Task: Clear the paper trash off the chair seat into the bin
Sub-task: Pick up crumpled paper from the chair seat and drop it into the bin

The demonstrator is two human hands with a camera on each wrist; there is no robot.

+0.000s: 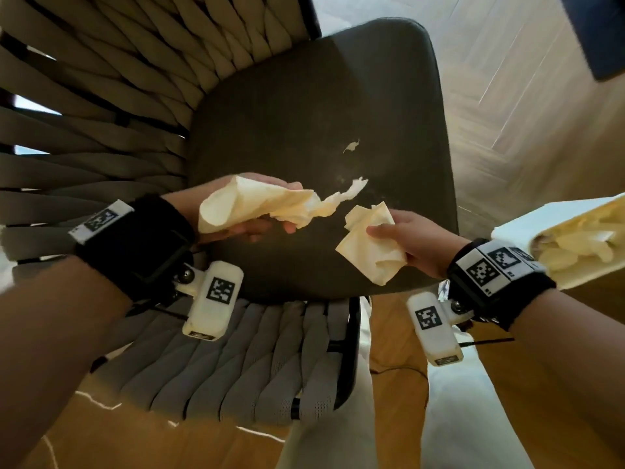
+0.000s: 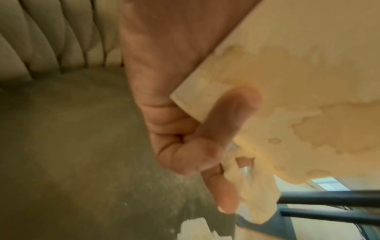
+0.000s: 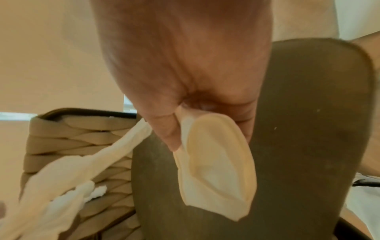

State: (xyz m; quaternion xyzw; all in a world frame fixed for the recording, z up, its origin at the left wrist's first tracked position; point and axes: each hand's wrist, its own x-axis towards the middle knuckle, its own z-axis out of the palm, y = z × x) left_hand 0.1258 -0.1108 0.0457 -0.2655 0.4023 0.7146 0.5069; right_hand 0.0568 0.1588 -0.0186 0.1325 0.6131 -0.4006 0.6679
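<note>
Above the dark grey chair seat (image 1: 297,113) my left hand (image 1: 250,218) grips a large crumpled cream paper (image 1: 257,204), whose torn tail trails toward the right. In the left wrist view the left hand's fingers (image 2: 180,152) curl round that stained paper (image 2: 298,81). My right hand (image 1: 402,236) pinches a smaller folded paper piece (image 1: 368,245) over the seat's front right. The right wrist view shows this folded paper (image 3: 218,165) hanging from between thumb and finger. One tiny paper scrap (image 1: 351,146) lies on the seat. A white bin (image 1: 527,228) holding papers stands at the right edge.
A woven grey backrest (image 1: 101,96) wraps the seat's left and near sides. Pale wood floor (image 1: 507,96) lies beyond the chair, with a dark blue object (image 1: 598,32) at top right. Black chair legs (image 2: 329,206) show in the left wrist view.
</note>
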